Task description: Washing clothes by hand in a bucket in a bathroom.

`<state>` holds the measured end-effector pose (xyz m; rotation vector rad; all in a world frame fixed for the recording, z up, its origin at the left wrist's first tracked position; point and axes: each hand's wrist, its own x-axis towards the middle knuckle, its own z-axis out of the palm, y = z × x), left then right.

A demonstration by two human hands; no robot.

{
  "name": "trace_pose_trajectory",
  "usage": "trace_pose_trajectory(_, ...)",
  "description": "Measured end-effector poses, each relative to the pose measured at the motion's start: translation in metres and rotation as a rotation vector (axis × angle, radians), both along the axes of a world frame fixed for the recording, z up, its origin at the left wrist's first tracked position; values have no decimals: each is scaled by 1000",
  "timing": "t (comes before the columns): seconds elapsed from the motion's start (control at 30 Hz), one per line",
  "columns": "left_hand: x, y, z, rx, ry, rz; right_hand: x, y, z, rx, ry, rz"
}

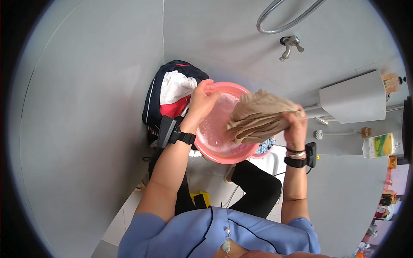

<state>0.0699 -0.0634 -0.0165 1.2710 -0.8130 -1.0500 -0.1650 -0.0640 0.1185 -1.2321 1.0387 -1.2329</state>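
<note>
My right hand [296, 127] is closed on a bunched beige cloth garment [260, 116], lifted over the right side of a pink basin [206, 149]. The garment hangs in folds; what kind it is I cannot make out. My left hand [203, 101] grips the basin's left rim, its thumb on the inner side. Whitish, foamy water [217, 124] fills the basin, and the garment hides part of it.
Left of the basin sits a dark bag or bundle [150, 96] with white and red clothes. A patterned blue cloth [264, 146] lies at lower right of the basin. A tap [291, 46] and metal hose [275, 30] are on the grey wall; a white washbasin [355, 98] juts out right.
</note>
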Motion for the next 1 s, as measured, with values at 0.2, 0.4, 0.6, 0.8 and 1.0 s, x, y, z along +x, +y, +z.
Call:
trace_pose_trajectory(0.2, 0, -1, 3, -26, -18, 10, 6, 2, 66, -118, -66, -81)
trace_pose_trajectory(0.4, -1, -2, 6, -21, 11, 7, 1, -6, 44, -129, 7, 5)
trace_pose_trajectory(0.6, 8, 0, 4, -8, 12, -36, 7, -5, -26, -16, 194, 97)
trace_pose_trajectory(0.8, 7, 0, 6, -7, 22, -2, -23, -15, -119, -103, 611, 248)
trace_pose_trajectory(1.0, 8, 2, 8, 50, -98, -78, -17, -8, -177, -14, 1370, 451)
